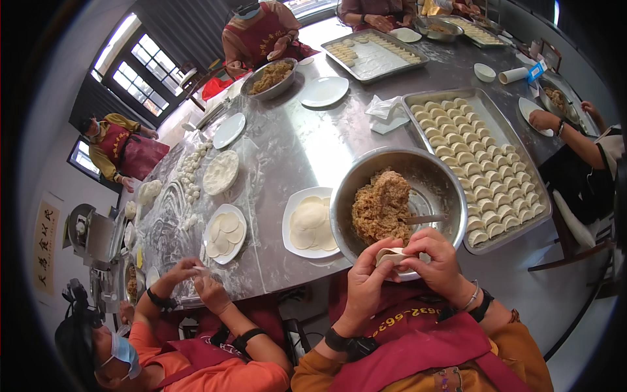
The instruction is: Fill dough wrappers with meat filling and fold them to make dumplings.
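Observation:
Between the fingers of both hands is a dumpling (390, 256), its wrapper folded over and some filling showing at the opening. My left hand (367, 272) grips one end, and my right hand (435, 264) pinches the other. They are over the near rim of a steel bowl (343, 196). Brown minced filling (379, 208) is heaped in the bowl's left part, with a flat utensil (425, 219) stuck in it. Left of the bowl, a white plate (290, 208) carries round dough wrappers (311, 223). Rows of folded dumplings (470, 161) lie on a metal tray (494, 110) to the right.
A co-worker at left holds something pale in their hands (201, 281). Near them are another plate of wrappers (225, 235), a bowl of flour (220, 171) and dough pieces (191, 171). Across the table are another filling bowl (274, 90), a second tray (374, 71) and more people.

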A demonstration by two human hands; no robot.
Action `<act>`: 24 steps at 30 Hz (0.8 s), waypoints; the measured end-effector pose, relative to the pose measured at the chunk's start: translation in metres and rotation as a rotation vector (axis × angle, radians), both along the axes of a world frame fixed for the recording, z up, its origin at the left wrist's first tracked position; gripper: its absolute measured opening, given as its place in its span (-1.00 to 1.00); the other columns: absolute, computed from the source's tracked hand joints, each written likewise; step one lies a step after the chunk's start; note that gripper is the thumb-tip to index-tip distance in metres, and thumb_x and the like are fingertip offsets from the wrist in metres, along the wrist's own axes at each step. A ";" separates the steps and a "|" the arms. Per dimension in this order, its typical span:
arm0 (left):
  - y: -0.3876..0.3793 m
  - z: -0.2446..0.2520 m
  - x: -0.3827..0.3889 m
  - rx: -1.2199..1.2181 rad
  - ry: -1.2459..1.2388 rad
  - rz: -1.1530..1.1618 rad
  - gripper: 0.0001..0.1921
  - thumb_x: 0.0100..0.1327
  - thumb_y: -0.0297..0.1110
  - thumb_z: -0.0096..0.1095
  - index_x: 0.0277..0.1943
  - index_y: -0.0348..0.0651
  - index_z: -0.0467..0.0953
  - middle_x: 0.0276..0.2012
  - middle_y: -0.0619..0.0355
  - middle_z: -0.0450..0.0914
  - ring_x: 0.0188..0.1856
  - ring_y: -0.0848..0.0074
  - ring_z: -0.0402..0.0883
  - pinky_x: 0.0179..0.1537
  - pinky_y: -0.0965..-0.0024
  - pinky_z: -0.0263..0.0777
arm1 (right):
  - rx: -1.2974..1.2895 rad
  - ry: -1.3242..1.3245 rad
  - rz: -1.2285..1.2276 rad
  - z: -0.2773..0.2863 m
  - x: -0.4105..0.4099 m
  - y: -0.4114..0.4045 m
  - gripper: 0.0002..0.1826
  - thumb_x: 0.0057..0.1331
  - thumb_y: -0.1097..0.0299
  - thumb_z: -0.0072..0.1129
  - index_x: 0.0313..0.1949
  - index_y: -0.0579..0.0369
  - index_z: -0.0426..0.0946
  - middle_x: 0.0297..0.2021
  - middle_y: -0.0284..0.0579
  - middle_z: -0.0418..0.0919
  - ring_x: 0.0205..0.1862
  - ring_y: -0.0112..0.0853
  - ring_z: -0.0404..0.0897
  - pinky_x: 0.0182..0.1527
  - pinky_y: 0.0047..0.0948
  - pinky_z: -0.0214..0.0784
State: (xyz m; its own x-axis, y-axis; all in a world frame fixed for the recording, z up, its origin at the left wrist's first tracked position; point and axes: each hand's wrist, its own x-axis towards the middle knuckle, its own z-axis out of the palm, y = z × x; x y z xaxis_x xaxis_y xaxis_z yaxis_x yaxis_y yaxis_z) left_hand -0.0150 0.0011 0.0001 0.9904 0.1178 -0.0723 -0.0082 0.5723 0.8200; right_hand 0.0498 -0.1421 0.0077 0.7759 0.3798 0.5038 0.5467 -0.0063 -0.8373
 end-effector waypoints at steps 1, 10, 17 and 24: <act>0.001 0.001 0.000 0.104 0.008 -0.020 -0.65 0.28 -0.56 0.02 0.13 -0.29 0.33 -0.01 0.00 0.49 -0.21 0.57 0.56 -0.30 0.61 0.44 | -0.013 -0.009 -0.005 0.000 0.000 0.001 -0.87 0.06 0.58 0.26 -0.38 0.20 0.50 -0.36 -0.15 0.45 -0.43 -0.47 0.47 -0.40 -0.56 0.35; 0.004 -0.002 -0.001 0.254 -0.004 -0.095 -0.62 0.22 -0.61 0.08 0.12 -0.25 0.35 -0.06 0.12 0.52 -0.23 0.65 0.54 -0.33 0.66 0.39 | 0.002 0.093 0.004 0.005 0.000 0.005 -0.86 0.05 0.62 0.25 -0.39 0.19 0.50 -0.37 -0.17 0.43 -0.45 -0.50 0.45 -0.43 -0.58 0.32; 0.004 0.003 -0.001 0.092 0.038 0.007 -0.59 0.27 -0.59 0.01 0.18 -0.26 0.24 0.00 0.01 0.50 -0.22 0.58 0.56 -0.32 0.62 0.42 | -0.017 -0.043 0.007 -0.002 0.002 0.003 -0.84 0.03 0.60 0.28 -0.37 0.19 0.51 -0.36 -0.15 0.44 -0.44 -0.48 0.46 -0.44 -0.57 0.32; 0.004 -0.001 0.000 0.268 0.033 -0.039 -0.68 0.27 -0.57 0.04 0.10 -0.26 0.39 -0.06 0.14 0.54 -0.23 0.64 0.56 -0.30 0.66 0.40 | -0.033 -0.011 -0.006 -0.010 0.002 0.002 -0.84 0.02 0.60 0.29 -0.40 0.19 0.50 -0.37 -0.16 0.44 -0.45 -0.48 0.46 -0.48 -0.54 0.33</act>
State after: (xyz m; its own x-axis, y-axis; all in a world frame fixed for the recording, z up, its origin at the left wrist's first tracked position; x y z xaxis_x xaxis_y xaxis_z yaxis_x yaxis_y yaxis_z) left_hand -0.0147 0.0048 -0.0008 0.9922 0.0985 -0.0763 0.0393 0.3342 0.9417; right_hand 0.0522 -0.1400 -0.0020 0.7729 0.3915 0.4994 0.5555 -0.0368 -0.8307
